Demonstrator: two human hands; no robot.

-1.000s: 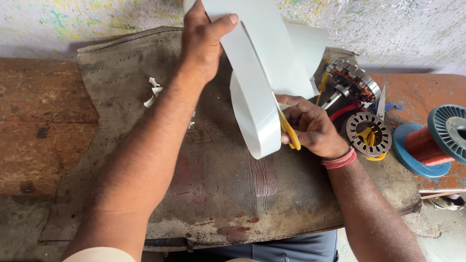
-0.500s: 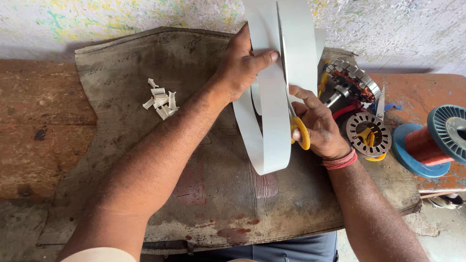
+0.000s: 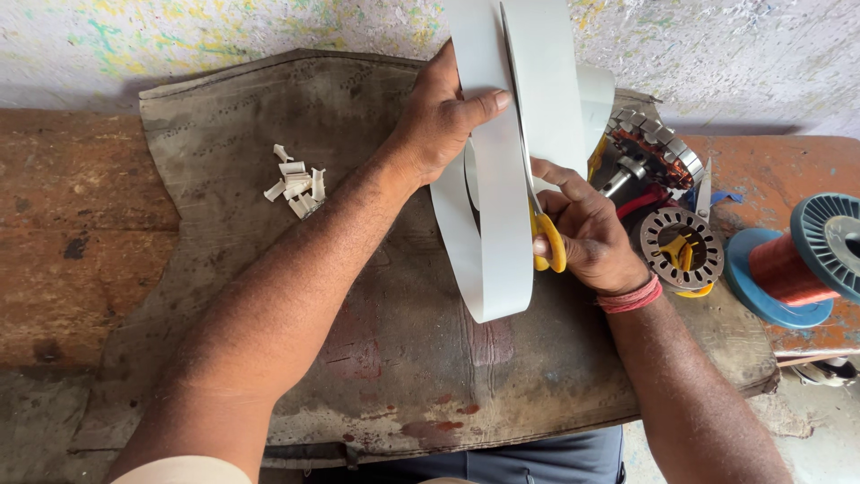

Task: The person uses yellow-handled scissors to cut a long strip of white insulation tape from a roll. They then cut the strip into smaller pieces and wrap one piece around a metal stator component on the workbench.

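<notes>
The left hand [image 3: 443,121] grips a wide white strip [image 3: 497,224], thumb pressed across its front, holding it up over the dark mat [image 3: 269,269] that covers the surface [image 3: 63,224]. The strip loops down and curls back up behind itself. The right hand [image 3: 582,229] is clenched around yellow-handled scissors [image 3: 545,242], blades running up along the strip's right edge; the tips are hidden between the layers, so I cannot tell how far the cut reaches.

To cut well here, I would keep the strip taut between thumb and fingers, feed the blades in long, steady strokes parallel to the edge, and hold the loose loop clear of the blades so only one layer gets cut.

A pile of small white offcuts [image 3: 296,182] lies on the mat to the left. To the right sit a motor rotor [image 3: 654,148], a round stator [image 3: 681,246] and a blue spool of copper wire [image 3: 797,264].

Compared with half a second ago, the left hand has shifted slightly, its thumb now lying flatter across the strip, and the loop hangs a bit lower toward the mat. The right hand with the scissors sits in nearly the same spot. The offcuts have not moved.
</notes>
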